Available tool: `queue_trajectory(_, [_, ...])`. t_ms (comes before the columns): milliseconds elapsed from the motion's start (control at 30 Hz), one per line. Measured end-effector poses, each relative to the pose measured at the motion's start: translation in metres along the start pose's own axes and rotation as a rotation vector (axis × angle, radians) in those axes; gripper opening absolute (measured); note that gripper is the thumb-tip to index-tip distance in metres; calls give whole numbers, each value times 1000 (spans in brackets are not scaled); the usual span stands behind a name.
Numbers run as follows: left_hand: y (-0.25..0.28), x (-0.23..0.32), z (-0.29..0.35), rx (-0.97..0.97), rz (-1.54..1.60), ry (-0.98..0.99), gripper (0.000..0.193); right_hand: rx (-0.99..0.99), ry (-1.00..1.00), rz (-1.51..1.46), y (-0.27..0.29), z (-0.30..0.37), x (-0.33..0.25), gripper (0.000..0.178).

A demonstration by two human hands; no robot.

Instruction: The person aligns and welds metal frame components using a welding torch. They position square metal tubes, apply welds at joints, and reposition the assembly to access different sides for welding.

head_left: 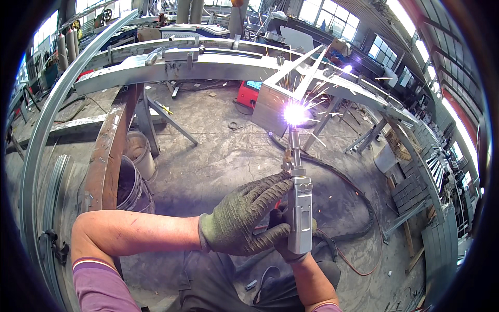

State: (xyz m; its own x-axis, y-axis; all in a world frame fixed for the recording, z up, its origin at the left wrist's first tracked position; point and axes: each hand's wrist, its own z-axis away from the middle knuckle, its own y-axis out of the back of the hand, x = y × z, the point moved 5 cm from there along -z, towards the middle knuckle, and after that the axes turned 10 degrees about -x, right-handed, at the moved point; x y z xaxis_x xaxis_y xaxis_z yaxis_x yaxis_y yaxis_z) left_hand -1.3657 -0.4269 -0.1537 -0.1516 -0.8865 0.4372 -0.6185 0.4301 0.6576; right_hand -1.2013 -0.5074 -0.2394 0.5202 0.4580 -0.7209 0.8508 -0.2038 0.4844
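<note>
A silver handheld welding torch (301, 213) points away from me, its nozzle at a glaring white-violet spot (295, 114) throwing orange sparks. My left hand (247, 213), in a dark green work glove, steadies the torch from its left side, fingers and thumb reaching to the body. Gloved too, my right hand (293, 254) grips the torch from beneath and behind; most of its fingers are hidden by the torch body. The bright spot lies at the lower edge of a metal piece with a flat face (270, 106), from which angled bars (306, 65) rise. Glare hides the seam itself.
A long metal beam (218, 70) crosses ahead. A rusty beam (112, 151) and buckets (138, 187) stand left. A black hose (358, 192) curves over the floor at right, near stacked metal tubes (410, 192). Behind the work is a red machine (248, 94).
</note>
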Motion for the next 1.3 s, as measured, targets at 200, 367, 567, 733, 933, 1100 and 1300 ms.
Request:
queue_trajectory(200, [2, 4, 0, 16, -15, 2, 85, 60, -70, 8, -2, 4, 9, 27])
queue_trajectory(367, [-1, 1, 3, 3, -21, 26, 85, 76, -38, -148, -2, -4, -8, 27])
queue_trajectory(567, [-3, -1, 3, 8, 7, 18, 88, 79, -26, 47, -2, 1, 3, 28])
queue_trajectory(733, [-3, -1, 2, -3, -10, 26, 85, 108, -16, 80, -2, 4, 9, 32])
queue_trajectory(933, [-4, 0, 2, 8, -4, 22, 86, 177, -71, -226, -6, 5, 10, 23])
queue_trajectory(1100, [-6, 0, 4, 12, -12, 36, 86, 97, -17, 199, 1, 1, 3, 20])
queue_trajectory(1300, [-7, 1, 5, 16, -13, 43, 87, 6, -24, 122, -2, 5, 7, 28])
